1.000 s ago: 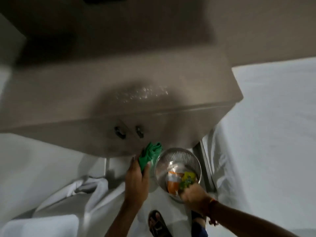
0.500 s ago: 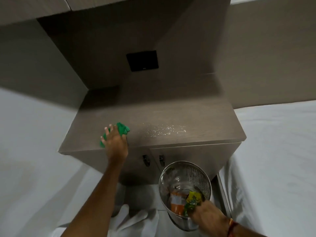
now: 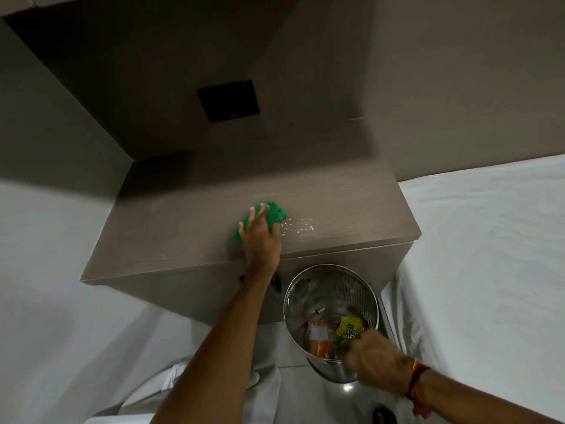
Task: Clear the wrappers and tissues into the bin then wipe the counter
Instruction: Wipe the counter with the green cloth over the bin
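My left hand (image 3: 260,237) presses a bunched green cloth (image 3: 273,214) flat on the brown wooden counter (image 3: 342,203). A patch of wet droplets or crumbs (image 3: 298,226) glistens just right of the cloth. Below the counter's front edge a round metal mesh bin (image 3: 331,289) is tilted toward me. My right hand (image 3: 374,359) grips the bin's near rim. Inside the bin lie a yellow-green wrapper (image 3: 348,330) and an orange-white wrapper (image 3: 319,339).
White bedding (image 3: 489,255) lies to the right of the counter and more white sheets (image 3: 61,270) to the left. A black wall plate (image 3: 227,101) sits on the panel behind the counter. Two dark knobs (image 3: 276,283) are on the cabinet front.
My left hand has carried the green cloth up from beside the bin onto the counter and slid it right toward the wet patch. My right hand stays on the bin.
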The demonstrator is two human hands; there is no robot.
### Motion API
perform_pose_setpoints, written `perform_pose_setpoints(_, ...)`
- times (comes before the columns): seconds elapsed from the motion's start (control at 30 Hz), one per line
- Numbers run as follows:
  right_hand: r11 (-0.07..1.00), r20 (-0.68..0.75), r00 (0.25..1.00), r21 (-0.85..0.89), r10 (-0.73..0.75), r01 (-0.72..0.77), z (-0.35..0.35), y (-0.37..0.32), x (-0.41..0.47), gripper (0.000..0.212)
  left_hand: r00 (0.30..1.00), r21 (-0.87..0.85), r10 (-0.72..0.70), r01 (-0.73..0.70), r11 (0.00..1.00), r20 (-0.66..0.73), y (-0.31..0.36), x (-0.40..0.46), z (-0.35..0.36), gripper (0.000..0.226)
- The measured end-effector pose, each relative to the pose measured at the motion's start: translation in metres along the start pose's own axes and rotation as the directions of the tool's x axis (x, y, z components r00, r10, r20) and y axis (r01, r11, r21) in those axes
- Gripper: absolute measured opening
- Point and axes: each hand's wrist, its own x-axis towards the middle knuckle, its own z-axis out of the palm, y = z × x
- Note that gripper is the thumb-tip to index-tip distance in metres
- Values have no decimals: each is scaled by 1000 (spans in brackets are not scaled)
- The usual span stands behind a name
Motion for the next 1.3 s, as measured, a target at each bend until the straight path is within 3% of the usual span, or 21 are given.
perform_pose_setpoints(0.07,1000,47,999,-2,2,-2,2,5,-2,22,996,-49,68,-65,997,49,24,-15,14,49)
perform_pose_setpoints(0.2,999,-137,990,34,-26,31,-4,7,-8,9,972,-165,97,-62,984,215,48,-39,28,49)
perform_pose_setpoints(0.3,1000,-166,986,24,-15,19,-2,7,-7,30,926,-211,100,-23,977,364,44,-46,23,49)
perform_pose_setpoints(0.37,1000,-229,974,21,-4,9,-7,5,-9,36,874,-219,204,-115,969,442,37,-57,16,50)
perform_pose_setpoints(0.47,993,-290,957,114,0,34,-23,1,-14,50,733,-238,432,-360,902,526,17,-86,9,43)
perform_pose_setpoints(0.53,989,-295,956,142,3,41,-35,-1,-19,51,667,-209,441,-402,892,600,5,-108,9,46)
perform_pose_setpoints(0.63,996,-231,973,83,-2,22,-43,-3,-23,41,648,-190,463,-447,874,605,-5,-127,16,45)
perform_pose_setpoints(0.7,999,-228,973,-1,-39,40,-37,-4,-23,27,571,-197,518,-529,826,637,-14,-132,22,46)
perform_pose_setpoints(0.83,1000,-234,972,-21,11,-17,-28,-7,-20,33,549,-214,547,-555,804,632,-29,-138,24,48)
perform_pose_setpoints(0.97,1000,-155,988,13,21,-19,-15,-16,-18,16,691,-282,474,-381,881,546,-34,-150,3,45)
perform_pose_setpoints(1.03,999,-128,992,46,14,-8,2,-21,-11,15,856,-382,286,-114,917,431,-43,-163,-4,38)
perform_pose_setpoints(1.07,995,-102,994,95,29,-19,13,-24,-7,23,920,-451,97,93,888,380,-50,-171,-8,32)
perform_pose_setpoints(1.1,991,-89,994,120,62,-51,27,-25,0,31,921,-511,-113,306,803,373,-60,-179,-5,28)
perform_pose_setpoints(1.13,989,-134,987,131,88,-70,43,-24,8,36,870,-549,-299,482,683,391,-74,-187,1,27)
perform_pose_setpoints(1.23,952,-168,961,254,220,-173,85,-27,35,25,750,-575,-521,654,492,407,-127,-216,32,32)
perform_pose_setpoints(1.3,934,-202,938,283,282,-220,140,-33,56,54,655,-594,-632,721,357,414,-168,-234,61,27)
